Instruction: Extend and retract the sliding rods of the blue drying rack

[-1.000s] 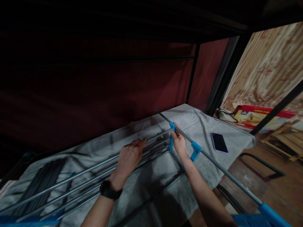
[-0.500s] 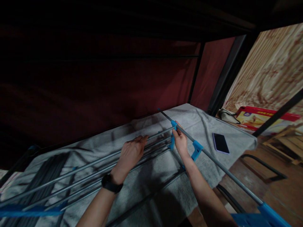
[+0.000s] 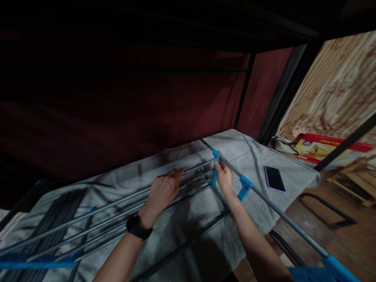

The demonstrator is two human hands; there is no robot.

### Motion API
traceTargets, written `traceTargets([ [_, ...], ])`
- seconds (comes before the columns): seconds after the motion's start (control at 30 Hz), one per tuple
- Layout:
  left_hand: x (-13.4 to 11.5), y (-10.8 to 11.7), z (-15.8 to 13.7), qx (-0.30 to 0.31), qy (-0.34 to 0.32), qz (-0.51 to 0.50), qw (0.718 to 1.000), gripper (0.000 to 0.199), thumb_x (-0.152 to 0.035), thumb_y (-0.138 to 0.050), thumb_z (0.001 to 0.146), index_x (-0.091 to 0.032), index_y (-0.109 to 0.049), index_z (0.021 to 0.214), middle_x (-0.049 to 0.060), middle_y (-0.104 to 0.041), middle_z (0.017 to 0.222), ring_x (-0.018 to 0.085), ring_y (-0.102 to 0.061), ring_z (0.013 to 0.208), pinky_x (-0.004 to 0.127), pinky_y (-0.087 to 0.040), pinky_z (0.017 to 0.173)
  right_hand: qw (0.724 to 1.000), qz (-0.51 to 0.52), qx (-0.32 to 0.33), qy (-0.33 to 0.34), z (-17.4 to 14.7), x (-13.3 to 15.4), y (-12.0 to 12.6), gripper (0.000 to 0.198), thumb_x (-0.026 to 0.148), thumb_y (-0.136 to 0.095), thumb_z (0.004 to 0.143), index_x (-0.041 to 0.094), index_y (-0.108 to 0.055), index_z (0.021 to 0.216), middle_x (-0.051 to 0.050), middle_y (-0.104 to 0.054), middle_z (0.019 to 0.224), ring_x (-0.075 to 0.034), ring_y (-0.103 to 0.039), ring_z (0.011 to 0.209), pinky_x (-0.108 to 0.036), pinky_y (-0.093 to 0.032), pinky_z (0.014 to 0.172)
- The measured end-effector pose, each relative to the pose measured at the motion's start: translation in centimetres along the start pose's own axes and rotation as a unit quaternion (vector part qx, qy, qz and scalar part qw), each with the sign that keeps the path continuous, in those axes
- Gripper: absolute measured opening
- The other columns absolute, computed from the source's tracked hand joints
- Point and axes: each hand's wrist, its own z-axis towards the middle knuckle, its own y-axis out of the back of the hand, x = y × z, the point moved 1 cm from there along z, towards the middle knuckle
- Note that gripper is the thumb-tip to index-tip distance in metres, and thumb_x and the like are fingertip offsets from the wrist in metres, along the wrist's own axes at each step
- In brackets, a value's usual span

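My left hand (image 3: 167, 187), with a black watch (image 3: 138, 227) on its wrist, is closed over the top grey metal tube (image 3: 114, 203) of a rack. Several parallel tubes run from a blue plastic piece (image 3: 38, 261) at lower left toward the rack's far end. There my right hand (image 3: 223, 175) grips a blue plastic connector (image 3: 216, 156), where the top tube meets a long crosswise pole (image 3: 273, 209). Another blue connector (image 3: 244, 187) sits on that pole near my right wrist. My right fingertips are partly hidden behind the connector and pole.
A grey blanket (image 3: 246, 152) covers the surface under the rack. A phone (image 3: 274, 179) lies on it at right, and a bundle of dark tubes (image 3: 55, 217) at left. Black frame posts (image 3: 245, 92) stand behind. A red and yellow box (image 3: 326, 150) is beyond the right edge.
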Motion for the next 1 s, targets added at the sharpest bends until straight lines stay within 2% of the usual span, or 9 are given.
traceTargets([
  [0.2,0.5,-0.6,0.0,-0.009,-0.012,-0.008,1.000,0.041,-0.020,-0.036,0.103,-0.024,-0.057,0.138,0.010,-0.072,0.121,0.021,-0.073,0.093,0.030,-0.052,0.071,1.000,-0.006,0.007,-0.002,-0.1,-0.1,0.1,0.051,0.046,-0.053,0.090,0.027,-0.060,0.136,-0.005,-0.064,0.136,-0.023,-0.051,0.135,-0.045,-0.034,0.120],
  [0.6,0.2,-0.4,0.1,-0.006,-0.003,-0.022,1.000,0.034,-0.023,-0.038,0.103,-0.024,-0.062,0.127,0.009,-0.075,0.110,0.021,-0.074,0.091,0.029,-0.051,0.073,1.000,-0.025,-0.006,0.011,-0.2,-0.1,-0.2,0.053,0.048,-0.054,0.089,0.024,-0.060,0.136,-0.007,-0.063,0.139,-0.024,-0.050,0.136,-0.048,-0.031,0.121],
  [0.83,0.0,-0.3,0.3,0.013,0.005,-0.028,1.000,0.036,-0.026,-0.036,0.104,-0.023,-0.060,0.130,0.009,-0.074,0.109,0.019,-0.072,0.090,0.028,-0.051,0.076,0.999,-0.030,-0.004,0.022,-0.3,-0.1,-0.3,0.054,0.049,-0.053,0.089,0.024,-0.059,0.136,-0.007,-0.060,0.143,-0.024,-0.050,0.137,-0.049,-0.030,0.121],
  [0.9,-0.1,-0.2,0.1,0.001,-0.002,-0.021,1.000,0.037,-0.026,-0.038,0.104,-0.023,-0.057,0.135,0.009,-0.072,0.112,0.020,-0.071,0.094,0.030,-0.051,0.080,0.999,-0.024,0.000,0.022,-0.3,-0.2,-0.2,0.054,0.049,-0.052,0.089,0.023,-0.059,0.136,-0.008,-0.060,0.143,-0.025,-0.050,0.137,-0.049,-0.031,0.121],
  [1.0,0.0,0.2,-1.2,-0.062,-0.026,0.000,0.998,0.047,-0.033,-0.044,0.102,-0.022,-0.045,0.148,0.011,-0.067,0.123,0.023,-0.065,0.110,0.037,-0.047,0.097,0.999,-0.031,-0.002,0.029,-0.3,-0.3,-0.1,0.053,0.049,-0.053,0.089,0.022,-0.060,0.134,-0.008,-0.059,0.143,-0.024,-0.050,0.137,-0.048,-0.030,0.121],
])
